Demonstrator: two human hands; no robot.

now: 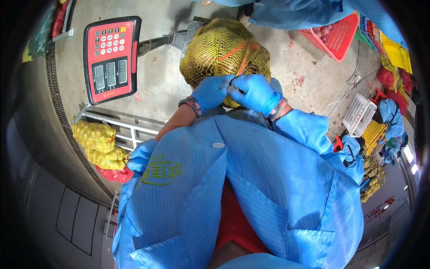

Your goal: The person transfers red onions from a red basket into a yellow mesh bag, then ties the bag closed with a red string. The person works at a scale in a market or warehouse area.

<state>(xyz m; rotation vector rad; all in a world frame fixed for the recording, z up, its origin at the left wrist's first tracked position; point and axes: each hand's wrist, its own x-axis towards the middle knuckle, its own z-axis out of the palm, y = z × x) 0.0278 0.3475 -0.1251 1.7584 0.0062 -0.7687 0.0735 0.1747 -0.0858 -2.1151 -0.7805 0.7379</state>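
Observation:
A full yellow mesh sack [225, 50] stands in front of me, its round contents pressing out the net. An orange-red strip [235, 52] lies across its upper side. My left hand [213, 90] and my right hand [253, 92], both in blue gloves, meet at the sack's near edge. Their bent fingers pinch together there on gathered netting. Something thin and dark shows between the fingertips, too small to name. Behind the sack, part of a metal scale platform [191, 35] shows; a bar joins it to a red weighing-scale display [111, 60] at the left.
Another person in a blue coat [295, 15] stands beyond the sack. Red onions fill part of a red plastic crate [339, 38] at the upper right. Filled yellow sacks [95, 136] lie by a white metal rack [129, 129]. A white crate [359, 114] and cables [337, 101] are at the right.

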